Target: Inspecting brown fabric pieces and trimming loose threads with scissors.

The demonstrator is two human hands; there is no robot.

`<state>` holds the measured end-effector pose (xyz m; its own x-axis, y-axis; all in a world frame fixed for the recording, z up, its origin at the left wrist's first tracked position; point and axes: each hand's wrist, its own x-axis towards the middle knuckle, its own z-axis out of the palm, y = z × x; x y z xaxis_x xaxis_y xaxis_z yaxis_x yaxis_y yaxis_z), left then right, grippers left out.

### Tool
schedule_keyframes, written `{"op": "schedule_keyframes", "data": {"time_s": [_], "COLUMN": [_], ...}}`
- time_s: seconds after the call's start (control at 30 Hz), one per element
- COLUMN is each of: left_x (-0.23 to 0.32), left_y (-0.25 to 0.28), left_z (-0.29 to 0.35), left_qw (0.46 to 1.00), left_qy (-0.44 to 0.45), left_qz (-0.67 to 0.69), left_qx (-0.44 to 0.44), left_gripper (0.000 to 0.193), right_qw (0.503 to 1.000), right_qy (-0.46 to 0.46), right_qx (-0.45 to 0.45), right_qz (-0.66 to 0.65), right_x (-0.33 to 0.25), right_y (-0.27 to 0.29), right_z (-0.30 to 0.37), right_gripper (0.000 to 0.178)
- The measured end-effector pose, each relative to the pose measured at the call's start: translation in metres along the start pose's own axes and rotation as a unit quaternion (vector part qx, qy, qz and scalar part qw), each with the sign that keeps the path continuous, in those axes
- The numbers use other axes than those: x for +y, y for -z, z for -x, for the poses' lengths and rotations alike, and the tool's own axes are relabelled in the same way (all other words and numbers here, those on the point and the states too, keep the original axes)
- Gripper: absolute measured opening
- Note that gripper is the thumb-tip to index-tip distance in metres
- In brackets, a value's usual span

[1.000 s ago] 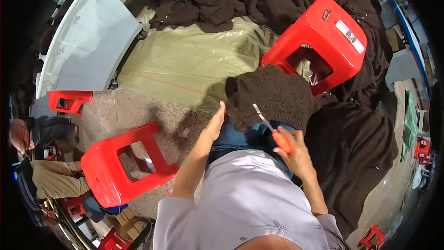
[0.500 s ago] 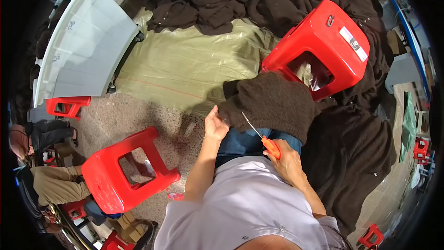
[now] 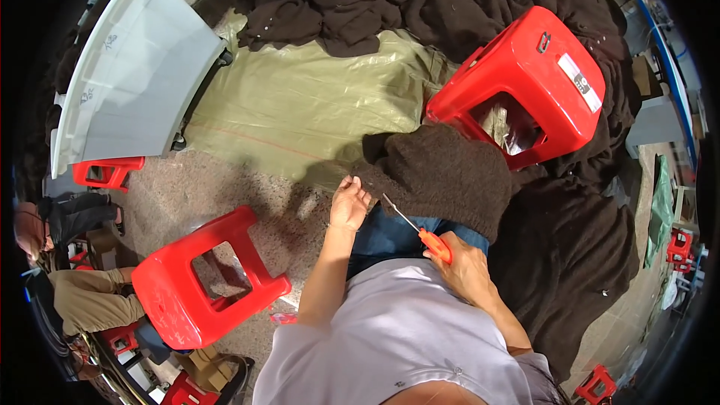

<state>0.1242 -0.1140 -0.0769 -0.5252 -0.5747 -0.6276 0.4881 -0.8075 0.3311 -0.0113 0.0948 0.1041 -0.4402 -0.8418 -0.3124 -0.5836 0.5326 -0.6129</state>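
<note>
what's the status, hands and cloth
Right hand gripping orange-handled tool. Left hand at left edge of brown cloth, across lap. Red stool just beyond.

from my end i see a speckled floor [image 3: 172, 191], partly shadowed, with a red stool [image 3: 169, 296] at left. beyond, a pale wheeled bin [image 3: 142, 67] stands beside yellowish plastic sheeting [image 3: 307, 97].

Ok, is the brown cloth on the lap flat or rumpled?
Rumpled: the brown cloth lies over the jeans in a rounded mound, creased at its upper left. Cannot tell how its hidden underside lies.
</note>
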Motion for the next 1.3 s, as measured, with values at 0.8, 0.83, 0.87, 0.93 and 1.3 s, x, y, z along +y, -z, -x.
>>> {"op": "schedule_keyframes", "data": {"time_s": [0.8, 0.83, 0.87, 0.93, 1.3], "left_x": [-0.024, -0.018, -0.013, 0.0, -0.006], "left_y": [0.059, 0.044, 0.029, 0.001, 0.006], "left_z": [-0.091, -0.087, -0.082, -0.064, -0.039], "left_qw": [0.995, 0.993, 0.989, 0.992, 0.989], "left_qy": [-0.029, -0.063, -0.099, -0.09, -0.114], "left_qz": [0.047, 0.015, -0.017, -0.017, -0.099], "left_qx": [-0.081, -0.097, -0.111, -0.089, -0.004], "left_gripper": [0.027, 0.028, 0.03, 0.03, 0.06], "right_qw": [0.999, 0.999, 0.999, 0.999, 0.996], "right_qy": [0.009, 0.007, 0.007, 0.009, 0.031], "right_qx": [0.014, 0.017, 0.021, 0.025, -0.019], "right_qz": [0.028, 0.029, 0.034, 0.038, 0.087], "right_x": [-0.013, -0.011, -0.009, -0.013, -0.027], "right_y": [0.008, 0.007, 0.004, -0.001, -0.009], "right_z": [-0.016, -0.018, -0.021, -0.027, -0.058], "right_gripper": [0.027, 0.027, 0.028, 0.028, 0.031]}}
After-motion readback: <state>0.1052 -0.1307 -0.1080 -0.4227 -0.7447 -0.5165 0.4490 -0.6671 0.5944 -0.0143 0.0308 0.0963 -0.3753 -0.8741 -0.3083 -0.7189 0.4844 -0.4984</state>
